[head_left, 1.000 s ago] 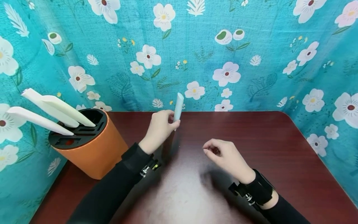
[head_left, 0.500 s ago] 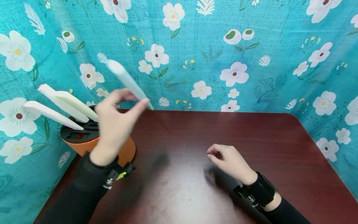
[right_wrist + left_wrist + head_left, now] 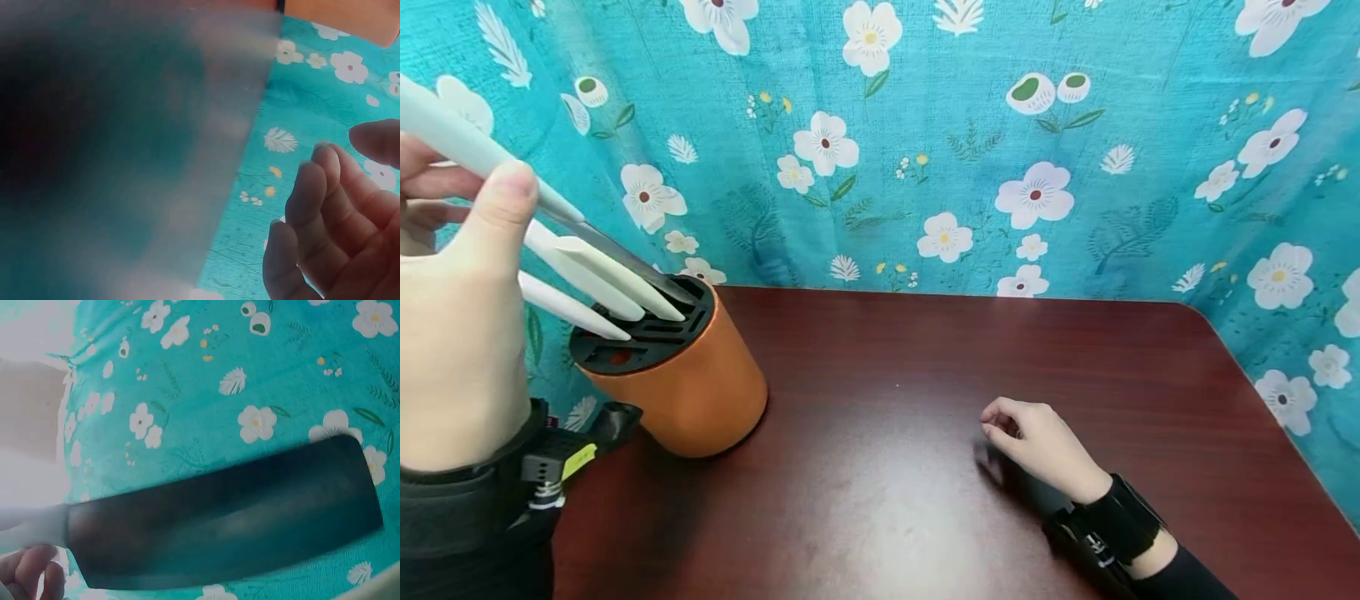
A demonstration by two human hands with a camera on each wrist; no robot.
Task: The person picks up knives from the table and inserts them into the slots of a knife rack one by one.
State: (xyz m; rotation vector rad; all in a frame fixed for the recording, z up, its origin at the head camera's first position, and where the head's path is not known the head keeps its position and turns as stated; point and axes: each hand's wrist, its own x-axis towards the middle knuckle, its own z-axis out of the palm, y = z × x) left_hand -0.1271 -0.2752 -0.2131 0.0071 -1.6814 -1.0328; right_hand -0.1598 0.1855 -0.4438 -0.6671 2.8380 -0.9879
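Note:
My left hand (image 3: 463, 333) grips the pale blue handle of a cleaver (image 3: 482, 154) at the far left. Its broad dark blade (image 3: 225, 519) fills much of the left wrist view. In the head view the blade appears edge-on, slanting down to the back of the orange knife block (image 3: 715, 396). Whether its tip has entered a slot I cannot tell. Several pale-handled knives (image 3: 576, 271) stand tilted in the block's black slotted top (image 3: 655, 346). My right hand (image 3: 1045, 446) hovers over the table, fingers loosely curled (image 3: 312, 194) around nothing.
The dark reddish wooden table (image 3: 880, 400) spreads right of the block. A turquoise floral curtain (image 3: 910, 83) hangs along the table's back and both sides.
My left hand has carried the cleaver from mid-table leftward and up to the knife block, its blade now pointing at the top. My right hand has hardly moved.

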